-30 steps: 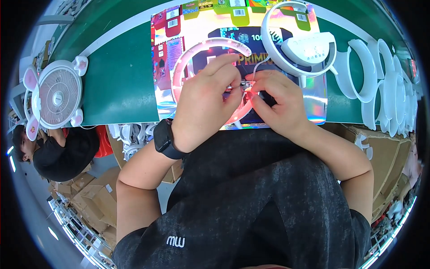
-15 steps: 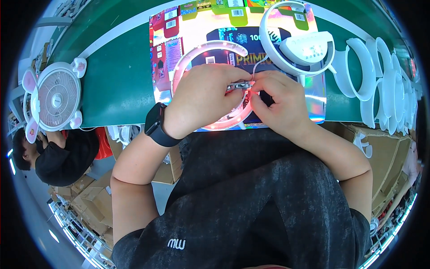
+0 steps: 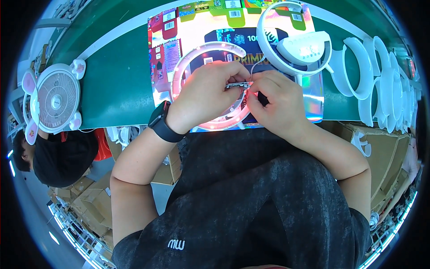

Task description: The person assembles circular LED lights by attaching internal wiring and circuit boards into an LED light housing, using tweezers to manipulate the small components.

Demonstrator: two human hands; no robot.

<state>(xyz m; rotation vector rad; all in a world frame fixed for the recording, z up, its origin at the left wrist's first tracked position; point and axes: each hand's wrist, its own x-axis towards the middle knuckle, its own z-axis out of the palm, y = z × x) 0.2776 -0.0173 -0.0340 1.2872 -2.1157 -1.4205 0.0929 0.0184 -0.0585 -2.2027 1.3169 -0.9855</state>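
My left hand (image 3: 210, 92) is closed in a pinch on a small narrow circuit board (image 3: 239, 84). My right hand (image 3: 281, 101) meets the board's right end, thumb and fingers pressed together; what sits between those fingertips is too small to make out. Under my hands lies a C-shaped light ring (image 3: 180, 71), glowing red and pink, partly hidden by my left hand. A thin white wire (image 3: 254, 68) runs from near my fingertips toward a white ring-shaped housing (image 3: 263, 45) with a rounded white base part (image 3: 304, 48).
Beneath these parts, a shiny printed cardboard sheet (image 3: 156, 56) covers part of the green table (image 3: 109, 89). White ring shells (image 3: 347, 67) stand in a row at right. A small fan with animal ears (image 3: 57, 101) is at left. Cardboard boxes (image 3: 383, 166) and another person (image 3: 62, 157) are beyond the table.
The sheet and the parts on it have shifted slightly left. My hands have moved a little, with the circuit board still held. The other person's arms are now less visible.
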